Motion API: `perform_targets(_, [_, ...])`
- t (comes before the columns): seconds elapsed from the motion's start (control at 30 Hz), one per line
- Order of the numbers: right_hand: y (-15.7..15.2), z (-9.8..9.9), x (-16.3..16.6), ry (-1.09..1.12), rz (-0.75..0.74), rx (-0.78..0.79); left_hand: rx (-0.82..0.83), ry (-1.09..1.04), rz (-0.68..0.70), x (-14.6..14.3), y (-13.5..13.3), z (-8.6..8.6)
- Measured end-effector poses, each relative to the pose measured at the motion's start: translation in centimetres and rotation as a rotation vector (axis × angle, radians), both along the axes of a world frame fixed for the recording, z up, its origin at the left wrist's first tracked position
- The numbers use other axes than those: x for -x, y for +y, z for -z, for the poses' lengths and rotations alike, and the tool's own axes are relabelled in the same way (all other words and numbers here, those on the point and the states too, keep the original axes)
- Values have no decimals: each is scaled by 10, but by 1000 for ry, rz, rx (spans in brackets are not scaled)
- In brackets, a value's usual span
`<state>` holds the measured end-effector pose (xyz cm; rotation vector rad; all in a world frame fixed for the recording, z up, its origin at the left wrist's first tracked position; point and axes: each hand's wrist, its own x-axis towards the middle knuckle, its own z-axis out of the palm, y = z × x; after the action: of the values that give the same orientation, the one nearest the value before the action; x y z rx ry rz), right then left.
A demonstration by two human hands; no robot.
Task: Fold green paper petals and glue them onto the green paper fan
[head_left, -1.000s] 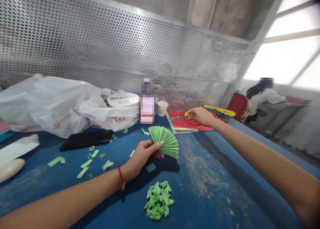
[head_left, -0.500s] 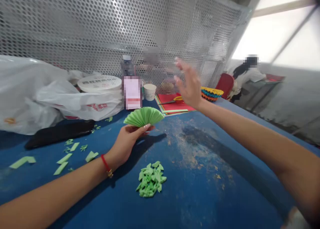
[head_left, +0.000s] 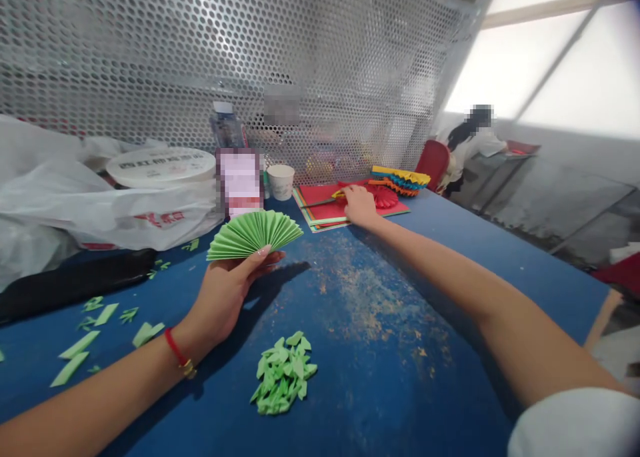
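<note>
My left hand (head_left: 223,297) holds a green pleated paper fan (head_left: 254,236) by its gathered base, with the fan spread upward above the fingers. My right hand (head_left: 360,205) is down on a stack of coloured paper sheets (head_left: 320,207), its fingertips at yellow-handled scissors (head_left: 339,194). Beside that hand lies a red pleated paper fan (head_left: 383,196). A heap of small folded green paper pieces (head_left: 283,374) lies on the blue table (head_left: 400,310) between my hands, nearer to me.
Green paper strips (head_left: 95,327) and a black phone (head_left: 75,284) lie on the left. Behind stand a white plastic bag (head_left: 100,210), a round white tub (head_left: 160,167), a paper cup (head_left: 281,180) and a perforated metal screen (head_left: 200,57). A seated person (head_left: 467,144) works beyond the table's right end.
My right hand has come down from a raised, spread position onto the paper by the scissors. The left hand keeps the green fan, and the view has swung to the right.
</note>
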<state>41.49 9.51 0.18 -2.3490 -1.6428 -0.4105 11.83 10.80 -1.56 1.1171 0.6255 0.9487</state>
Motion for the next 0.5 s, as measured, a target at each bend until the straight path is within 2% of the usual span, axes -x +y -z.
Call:
perform_targets(0.13, [17,-1,-23,-109,-56,146,1,5,9,0,-2,-2])
perform_targets(0.33, [33,-18,-6,-210,-223,187,-10,1,17,1,-3,-3])
perform_targets(0.5, [36,-18,6,-192,-226,215,-14,16,21,1,-2,-2])
